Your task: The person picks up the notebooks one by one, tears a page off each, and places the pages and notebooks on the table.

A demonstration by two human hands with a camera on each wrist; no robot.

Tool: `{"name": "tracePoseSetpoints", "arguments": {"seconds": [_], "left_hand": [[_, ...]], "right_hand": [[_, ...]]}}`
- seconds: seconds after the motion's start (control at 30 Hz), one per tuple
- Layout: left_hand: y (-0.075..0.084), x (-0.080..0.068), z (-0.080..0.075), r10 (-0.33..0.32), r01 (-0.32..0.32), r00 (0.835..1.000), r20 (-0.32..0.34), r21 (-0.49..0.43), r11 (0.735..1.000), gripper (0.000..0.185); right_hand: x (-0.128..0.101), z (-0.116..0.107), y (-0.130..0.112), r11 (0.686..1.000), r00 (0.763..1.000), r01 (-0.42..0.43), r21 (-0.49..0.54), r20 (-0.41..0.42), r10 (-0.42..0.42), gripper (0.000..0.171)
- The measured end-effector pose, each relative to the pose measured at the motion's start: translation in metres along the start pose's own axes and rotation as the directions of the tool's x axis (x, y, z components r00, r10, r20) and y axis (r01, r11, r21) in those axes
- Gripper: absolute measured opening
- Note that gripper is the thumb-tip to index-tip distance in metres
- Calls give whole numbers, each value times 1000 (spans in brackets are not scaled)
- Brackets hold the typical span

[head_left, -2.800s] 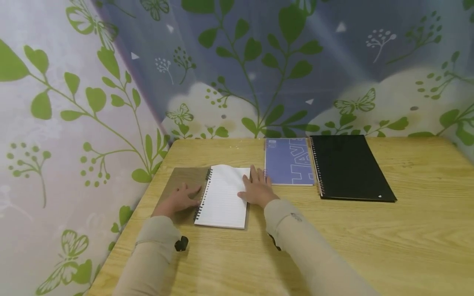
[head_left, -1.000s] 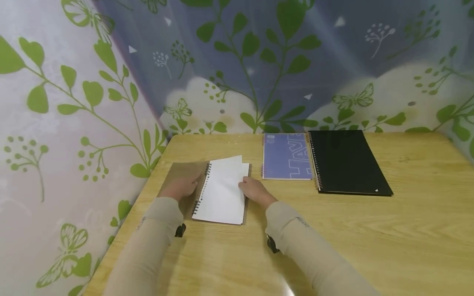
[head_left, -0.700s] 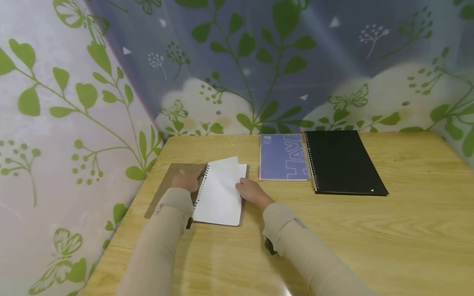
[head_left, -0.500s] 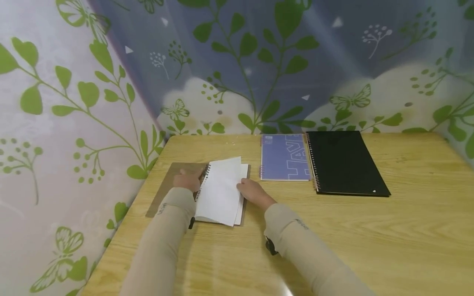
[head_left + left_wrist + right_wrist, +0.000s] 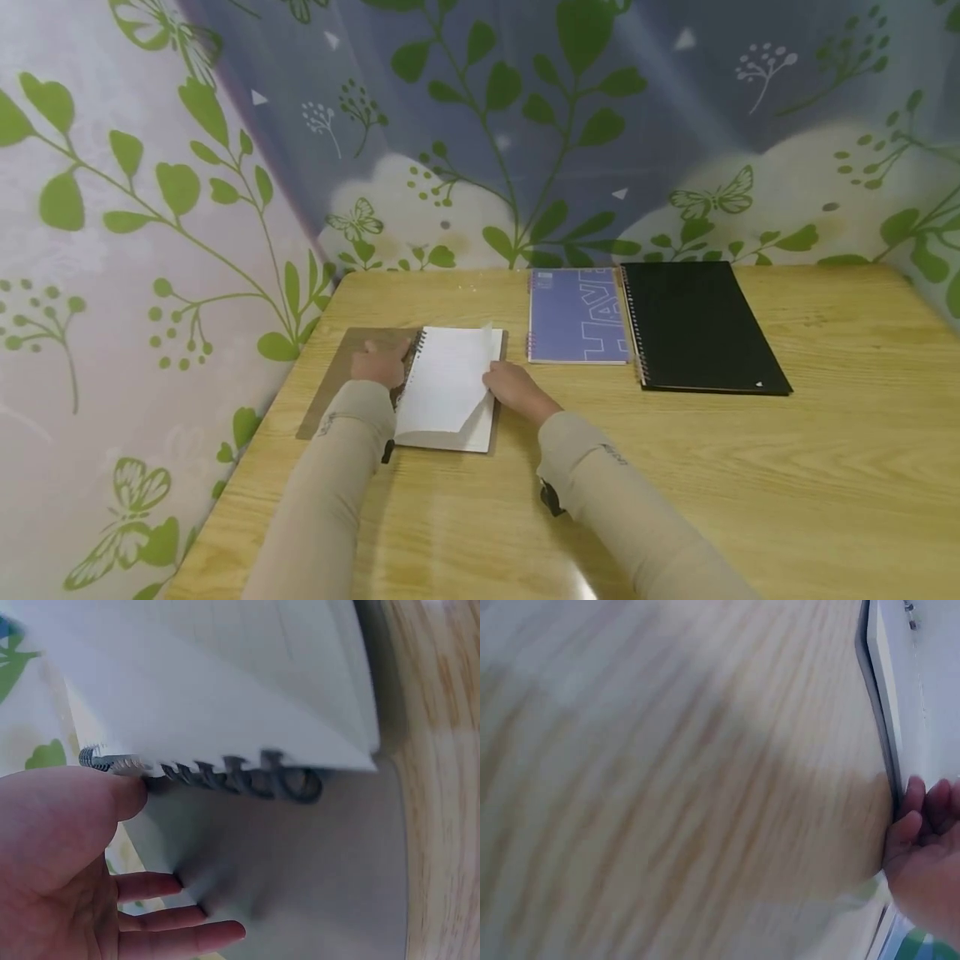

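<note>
An open spiral notebook lies on the table, its brown cover folded out flat to the left. My left hand rests on that cover beside the black spiral binding; in the left wrist view its thumb lies at the coils and its other fingers extend over the cover. At the right edge of the white pages, my right hand pinches a sheet, whose lower corner is lifted and bent leftward. The right wrist view shows the right fingertips at the page edge.
A blue-purple spiral notebook with large outlined letters lies behind and right of the open one. Beside it is a larger black spiral notebook. Patterned walls border the wooden table at the back and left.
The right hand went from spread fingers on the pages to pinching a sheet, whose lower corner has lifted and curled left. The left hand moved up along the binding.
</note>
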State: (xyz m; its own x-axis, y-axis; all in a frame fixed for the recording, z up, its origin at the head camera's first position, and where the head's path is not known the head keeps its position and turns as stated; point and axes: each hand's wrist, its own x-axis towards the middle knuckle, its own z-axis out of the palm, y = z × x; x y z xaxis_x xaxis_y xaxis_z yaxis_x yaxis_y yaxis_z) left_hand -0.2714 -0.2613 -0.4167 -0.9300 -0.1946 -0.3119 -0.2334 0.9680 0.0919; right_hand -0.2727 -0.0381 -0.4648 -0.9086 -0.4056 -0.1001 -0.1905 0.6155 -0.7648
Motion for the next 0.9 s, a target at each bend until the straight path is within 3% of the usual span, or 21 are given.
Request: {"name": "tracePoseSetpoints", "arguments": {"seconds": [0.13,0.17,0.2,0.43,0.6,0.73,0.9], "left_hand": [[-2,1,-3,2,-2,1000,-8,-8,1000,50],[-2,0,-4,-1,1,1000,-5,-16,1000,50],[-2,0,-4,-8,8,1000,4,-30,1000,50],[-1,0,6,27,-27,1000,13,-6,1000,49],[-2,0,10,51,-51,999,-5,54,997,49],[-1,-3,7,49,-49,999,-3,50,998,50],[0,-5,3,46,-45,999,-1,48,998,50]], "right_hand": [[-7,-3,-1,995,1000,6,99,14,-7,30],[-16,-8,-12,992,999,-47,113,31,44,29],[-19,-8,-13,991,999,-47,127,29,44,30],[-33,-12,-20,998,999,-32,53,-14,32,30],[-37,-7,-18,995,998,-32,95,-43,36,39],[-45,2,-21,995,995,2,99,-99,8,48],[-65,16,-31,1000,988,32,0,-151,-31,37]]}}
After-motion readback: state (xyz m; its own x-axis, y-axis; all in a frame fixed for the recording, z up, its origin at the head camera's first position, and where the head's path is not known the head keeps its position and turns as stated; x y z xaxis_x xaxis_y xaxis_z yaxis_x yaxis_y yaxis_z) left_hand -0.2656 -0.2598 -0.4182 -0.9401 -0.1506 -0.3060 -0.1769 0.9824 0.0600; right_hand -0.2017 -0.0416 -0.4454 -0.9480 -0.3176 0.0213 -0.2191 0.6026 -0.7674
